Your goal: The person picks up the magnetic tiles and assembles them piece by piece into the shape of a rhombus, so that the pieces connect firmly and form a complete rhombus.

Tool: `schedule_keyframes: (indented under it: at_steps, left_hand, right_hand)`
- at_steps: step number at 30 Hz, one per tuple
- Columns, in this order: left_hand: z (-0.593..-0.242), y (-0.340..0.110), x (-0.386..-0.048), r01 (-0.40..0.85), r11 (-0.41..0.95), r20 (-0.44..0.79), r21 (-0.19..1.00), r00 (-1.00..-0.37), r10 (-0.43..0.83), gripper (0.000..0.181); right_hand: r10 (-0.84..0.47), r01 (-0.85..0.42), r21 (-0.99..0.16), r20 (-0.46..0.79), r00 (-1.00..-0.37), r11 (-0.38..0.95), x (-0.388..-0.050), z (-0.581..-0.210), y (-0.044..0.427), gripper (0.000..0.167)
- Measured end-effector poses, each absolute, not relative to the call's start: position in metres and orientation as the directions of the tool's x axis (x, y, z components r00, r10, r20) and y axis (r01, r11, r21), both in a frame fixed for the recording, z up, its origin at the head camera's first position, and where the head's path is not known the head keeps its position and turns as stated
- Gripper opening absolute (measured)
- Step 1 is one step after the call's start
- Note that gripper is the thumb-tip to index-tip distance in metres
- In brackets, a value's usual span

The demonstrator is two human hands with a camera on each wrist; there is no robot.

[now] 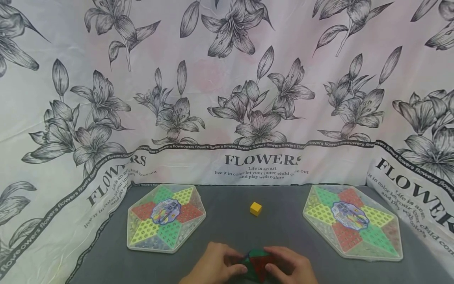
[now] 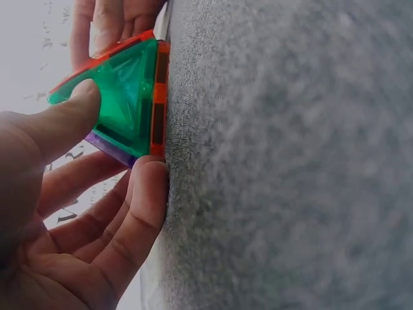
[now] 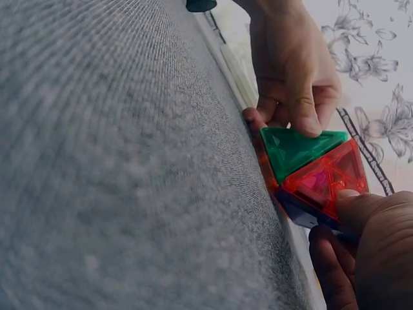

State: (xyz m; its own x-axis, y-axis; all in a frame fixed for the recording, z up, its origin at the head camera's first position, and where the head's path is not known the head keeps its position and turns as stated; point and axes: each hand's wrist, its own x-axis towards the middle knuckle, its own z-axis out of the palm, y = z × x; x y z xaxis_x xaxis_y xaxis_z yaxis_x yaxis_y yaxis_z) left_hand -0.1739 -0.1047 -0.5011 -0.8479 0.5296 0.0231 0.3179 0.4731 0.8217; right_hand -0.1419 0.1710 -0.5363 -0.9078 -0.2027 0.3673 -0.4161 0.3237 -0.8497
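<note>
At the table's near edge, both hands hold a small faceted shape of translucent triangular magnetic tiles (image 1: 260,265). My left hand (image 1: 217,263) grips its left side, the thumb lying on a green triangle (image 2: 126,106) and the fingers behind and below. On the right side, my right hand (image 1: 292,265) has its thumb on a red triangle (image 3: 319,177) and its fingers curled under the shape. Orange tile edges (image 2: 159,103) lie against or just above the cloth. A purple edge (image 2: 111,148) shows underneath in the left wrist view. The hands partly cover the shape.
A yellow cube (image 1: 255,209) sits beyond the hands on the grey tabletop (image 1: 227,225). Hexagonal star-patterned game boards flank it, one left (image 1: 145,232) and one right (image 1: 384,227). Flower-printed cloth (image 1: 198,165) walls the back and sides.
</note>
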Motion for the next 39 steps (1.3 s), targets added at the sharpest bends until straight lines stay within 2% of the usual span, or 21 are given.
schedule_keyframes:
  at_steps: [10,21,31,34,37,39]
  left_hand:
    - [-0.502,-0.102,-0.175,0.288,0.476,0.016,0.831,-0.867,0.498,0.023]
    - [-0.500,-0.100,-0.175,0.314,0.497,0.030,0.809,-0.866,0.498,0.021]
    - [-0.497,-0.098,-0.174,0.290,0.523,-0.002,0.801,-0.873,0.487,0.023]
    - [-0.504,-0.101,-0.177,0.332,0.526,0.022,0.783,-0.860,0.509,0.023]
    - [-0.531,-0.107,-0.190,0.381,0.539,0.046,0.751,-0.845,0.533,0.024]
    - [-0.526,-0.111,-0.189,0.402,0.548,0.058,0.733,-0.840,0.539,0.025]
  right_hand:
    - [-0.151,-0.408,-0.841,0.379,-0.913,0.356,-0.141,-0.537,0.169,0.038]
    - [-0.179,-0.352,-0.861,0.306,-0.935,0.366,-0.141,-0.534,0.171,0.042]
    - [-0.177,-0.337,-0.871,0.292,-0.940,0.356,-0.143,-0.537,0.171,0.047]
    - [-0.184,-0.306,-0.888,0.256,-0.949,0.344,-0.142,-0.535,0.171,0.052]
    - [-0.195,-0.264,-0.906,0.208,-0.958,0.332,-0.142,-0.532,0.173,0.055]
    - [-0.203,-0.263,-0.902,0.203,-0.958,0.341,-0.142,-0.530,0.176,0.054]
